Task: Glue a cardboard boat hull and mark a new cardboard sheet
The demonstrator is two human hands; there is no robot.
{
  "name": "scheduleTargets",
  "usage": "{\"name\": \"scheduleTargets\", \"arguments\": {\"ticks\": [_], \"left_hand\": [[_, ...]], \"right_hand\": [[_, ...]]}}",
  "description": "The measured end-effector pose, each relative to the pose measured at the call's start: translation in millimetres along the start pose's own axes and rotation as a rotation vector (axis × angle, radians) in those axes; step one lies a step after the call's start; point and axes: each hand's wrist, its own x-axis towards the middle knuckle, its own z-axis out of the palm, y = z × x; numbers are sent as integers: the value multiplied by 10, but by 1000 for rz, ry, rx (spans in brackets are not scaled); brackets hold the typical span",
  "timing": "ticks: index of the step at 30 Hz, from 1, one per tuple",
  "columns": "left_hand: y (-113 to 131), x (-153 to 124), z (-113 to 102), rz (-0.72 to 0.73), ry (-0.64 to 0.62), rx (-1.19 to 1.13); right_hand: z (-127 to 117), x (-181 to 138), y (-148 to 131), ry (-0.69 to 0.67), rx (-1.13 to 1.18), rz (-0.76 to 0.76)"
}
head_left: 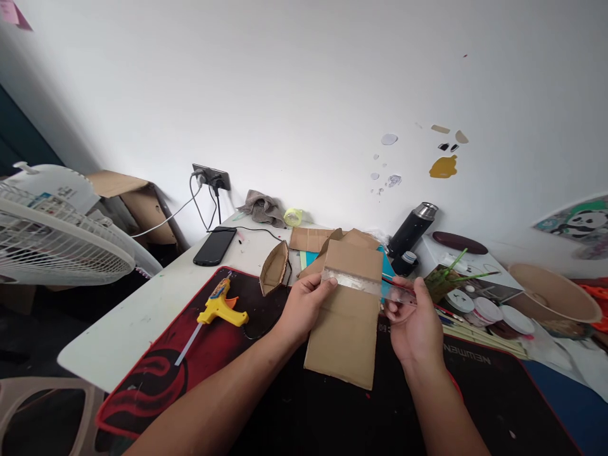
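Note:
A flat rectangle of brown cardboard (342, 342) is held up over the dark desk mat. Across its upper part lies a clear ruler (358, 284), its right end sticking out past the cardboard's edge. My left hand (306, 304) pinches the cardboard's left edge, thumb pressing the ruler's left end against it. On the other side, my right hand (415, 323) is closed on the ruler's right end. A thin stick or pen shows by its fingers; whether it is held I cannot tell. Beyond the left hand rests a small boat-shaped cardboard piece (274, 269).
A yellow glue gun (219, 308) lies on the red-and-black mat (156, 373). Behind are a phone (215, 246), grey cloth (263, 208), tape roll (293, 217) and cardboard scraps (310, 239). A tilted black thermos (412, 228) and lidded jars (487, 313) stand right; a fan (61, 228) left.

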Motion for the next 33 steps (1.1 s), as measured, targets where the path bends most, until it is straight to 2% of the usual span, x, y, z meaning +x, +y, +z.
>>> {"name": "scheduleTargets", "arguments": {"ticks": [33], "left_hand": [[-20, 31, -53, -24, 23, 51]], "right_hand": [[59, -27, -27, -15, 12, 23]]}}
